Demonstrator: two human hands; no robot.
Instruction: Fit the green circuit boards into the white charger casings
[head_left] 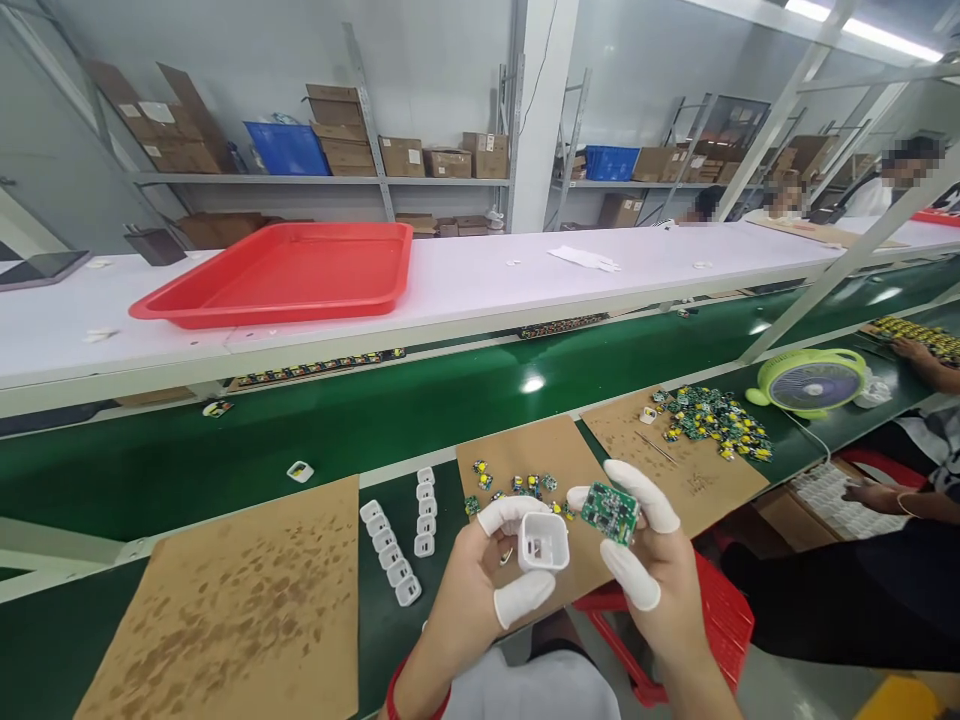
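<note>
My left hand (480, 570), with white finger covers, holds a small white square housing (544, 542) with its open side toward me. To its right, my right hand (652, 560) grips a green circuit board (611, 513) by its edges between covered fingertips. The board and housing are apart. Behind them, several small boards with yellow parts (531, 484) lie on a brown cardboard sheet (555, 440). Left of my hands, white housings stand in two rows, a longer slanted one (390, 553) and another (425, 512).
A stained cardboard sheet (247, 600) lies at left. A board pile (712, 420) and a green fan (810, 383) are at right, near another person's arm (877, 495). A red tray (300, 270) sits on the raised shelf. A red stool (724, 610) stands below.
</note>
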